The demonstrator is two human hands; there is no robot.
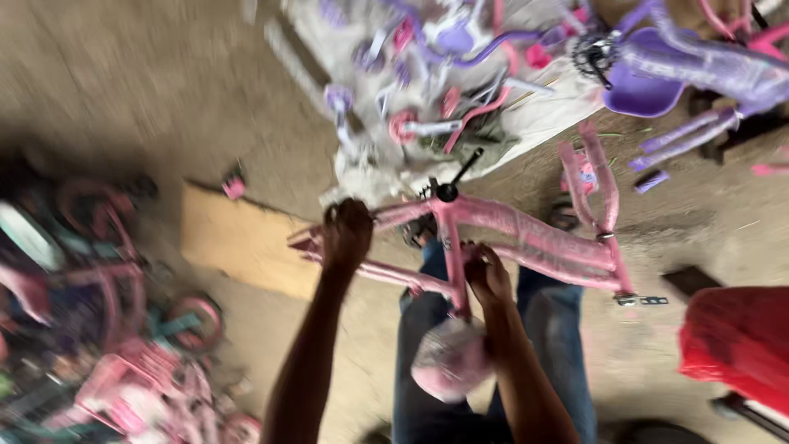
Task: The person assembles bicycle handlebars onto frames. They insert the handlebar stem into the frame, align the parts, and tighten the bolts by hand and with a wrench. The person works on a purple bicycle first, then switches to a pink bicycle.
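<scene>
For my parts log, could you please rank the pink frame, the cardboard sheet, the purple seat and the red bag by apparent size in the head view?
1. Pink frame
2. Cardboard sheet and red bag: alike, and the bag is cut off
3. Purple seat

1. Open floor (148,82) is seen at upper left.
2. The left is blocked by piled bikes (99,329).
3. The far side is crowded by purple parts (460,74).
4. The right is closed by a red object (740,345).

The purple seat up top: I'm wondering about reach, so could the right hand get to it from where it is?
Probably not without leaning. The right hand grips the pink frame, and the purple seat lies well beyond it, past the frame and fork. The floor between looks open.
</scene>
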